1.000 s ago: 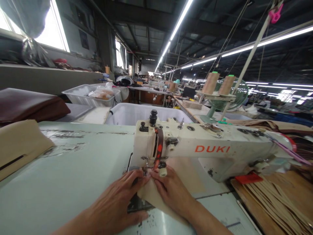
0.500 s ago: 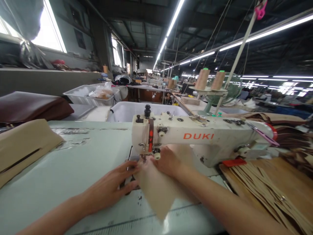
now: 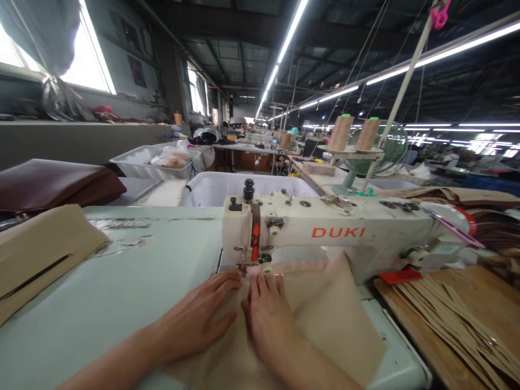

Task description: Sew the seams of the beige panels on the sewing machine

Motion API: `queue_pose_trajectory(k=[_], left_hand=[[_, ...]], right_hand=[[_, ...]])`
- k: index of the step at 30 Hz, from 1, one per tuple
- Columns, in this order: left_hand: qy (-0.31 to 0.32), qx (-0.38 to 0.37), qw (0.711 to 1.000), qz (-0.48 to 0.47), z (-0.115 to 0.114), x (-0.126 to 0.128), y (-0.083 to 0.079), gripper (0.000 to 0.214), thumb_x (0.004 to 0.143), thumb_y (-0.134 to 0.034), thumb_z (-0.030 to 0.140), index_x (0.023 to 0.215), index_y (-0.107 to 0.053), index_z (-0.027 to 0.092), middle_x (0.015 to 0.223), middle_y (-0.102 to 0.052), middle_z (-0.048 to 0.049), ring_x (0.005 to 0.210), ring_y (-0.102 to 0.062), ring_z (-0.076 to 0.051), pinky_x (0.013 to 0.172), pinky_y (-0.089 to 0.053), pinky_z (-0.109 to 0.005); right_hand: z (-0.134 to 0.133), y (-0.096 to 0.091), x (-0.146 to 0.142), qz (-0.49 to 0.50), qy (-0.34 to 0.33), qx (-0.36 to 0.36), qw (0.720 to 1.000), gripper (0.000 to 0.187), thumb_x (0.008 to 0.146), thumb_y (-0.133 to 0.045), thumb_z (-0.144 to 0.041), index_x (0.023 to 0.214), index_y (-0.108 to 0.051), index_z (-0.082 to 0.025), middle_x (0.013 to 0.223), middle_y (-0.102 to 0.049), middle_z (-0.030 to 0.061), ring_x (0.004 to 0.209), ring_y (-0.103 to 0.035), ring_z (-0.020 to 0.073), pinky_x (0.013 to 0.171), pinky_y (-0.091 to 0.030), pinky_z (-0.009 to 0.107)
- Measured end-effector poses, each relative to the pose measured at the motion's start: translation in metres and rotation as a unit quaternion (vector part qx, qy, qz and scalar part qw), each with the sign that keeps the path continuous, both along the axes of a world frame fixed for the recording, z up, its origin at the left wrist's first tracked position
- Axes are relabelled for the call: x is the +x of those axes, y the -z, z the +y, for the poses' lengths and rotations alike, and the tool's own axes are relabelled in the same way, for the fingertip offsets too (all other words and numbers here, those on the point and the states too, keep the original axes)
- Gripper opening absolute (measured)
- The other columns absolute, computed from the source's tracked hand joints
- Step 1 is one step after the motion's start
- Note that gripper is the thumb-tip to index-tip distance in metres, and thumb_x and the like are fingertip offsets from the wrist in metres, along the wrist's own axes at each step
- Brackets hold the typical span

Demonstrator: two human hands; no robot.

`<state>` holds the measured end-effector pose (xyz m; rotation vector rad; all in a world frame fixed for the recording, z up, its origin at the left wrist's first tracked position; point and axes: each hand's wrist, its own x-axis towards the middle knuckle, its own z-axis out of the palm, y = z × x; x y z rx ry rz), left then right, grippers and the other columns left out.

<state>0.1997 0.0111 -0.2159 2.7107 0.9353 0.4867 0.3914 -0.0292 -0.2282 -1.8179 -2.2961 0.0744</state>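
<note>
A beige sheet of leather-like material (image 3: pixel 325 317) lies under the needle end of a white sewing machine (image 3: pixel 292 225) marked DUKI. My left hand (image 3: pixel 199 311) rests on the sheet's left part, fingers stretched out and thumb apart, with its fingertips close to the presser foot (image 3: pixel 244 271). Just right of the needle area, my right hand (image 3: pixel 268 314) lies flat on the same sheet, fingers extended forward. Neither hand grips anything. The stitching spot itself is small and partly hidden by fingertips.
Another beige piece with a dark slit (image 3: pixel 44 254) lies on the left of the pale green table (image 3: pixel 134 281). Cut beige strips (image 3: pixel 450 319) lie on a wooden board (image 3: pixel 390 303) at right. Behind the machine are a white bin (image 3: pixel 252 184) and thread cones (image 3: pixel 341 132).
The beige sheet has turned and spread out toward the right and front. My right hand has drawn back from beneath the machine arm and now lies flat beside the needle.
</note>
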Motion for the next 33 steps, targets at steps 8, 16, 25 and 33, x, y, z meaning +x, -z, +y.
queue_pose_trajectory(k=[8, 16, 25, 33], left_hand=[[0.017, 0.071, 0.997, 0.030, -0.005, -0.004, 0.013, 0.073, 0.079, -0.050, 0.013, 0.148, -0.029, 0.022, 0.154, -0.037, -0.0077, 0.141, -0.038, -0.025, 0.114, -0.042, -0.045], [0.006, 0.109, 0.994, 0.008, 0.002, -0.016, 0.024, 0.085, 0.077, -0.056, 0.018, 0.153, -0.023, 0.032, 0.154, -0.039, -0.0013, 0.134, -0.049, -0.025, 0.110, -0.046, -0.037], [0.002, 0.089, 0.996, -0.001, 0.016, -0.023, 0.039, 0.085, 0.075, -0.058, 0.016, 0.152, -0.029, 0.036, 0.153, -0.040, 0.0034, 0.133, -0.051, -0.023, 0.114, -0.041, -0.033], [0.001, 0.125, 0.992, 0.001, 0.017, -0.017, 0.028, 0.085, 0.070, -0.056, 0.015, 0.149, -0.032, 0.033, 0.149, -0.047, 0.0014, 0.130, -0.053, -0.024, 0.111, -0.044, -0.037]], right_hand=[[0.003, 0.007, 0.019, 0.034, -0.066, 0.012, 0.997, 0.046, 0.102, -0.047, -0.029, 0.145, -0.046, -0.011, 0.149, -0.045, 0.0149, 0.140, -0.038, 0.0330, 0.118, -0.029, 0.060], [0.005, 0.030, 0.016, 0.007, -0.070, 0.075, 0.995, 0.050, 0.104, -0.042, -0.036, 0.145, -0.046, -0.007, 0.146, -0.048, 0.0172, 0.139, -0.040, 0.0338, 0.116, -0.036, 0.056], [0.012, 0.038, 0.012, 0.031, -0.055, 0.099, 0.993, 0.049, 0.104, -0.040, -0.040, 0.141, -0.052, -0.009, 0.142, -0.051, 0.0180, 0.135, -0.045, 0.0349, 0.115, -0.034, 0.060], [0.013, 0.036, 0.011, 0.023, -0.052, 0.077, 0.995, 0.046, 0.104, -0.043, -0.041, 0.135, -0.057, -0.010, 0.141, -0.053, 0.0178, 0.138, -0.042, 0.0336, 0.118, -0.028, 0.060]])
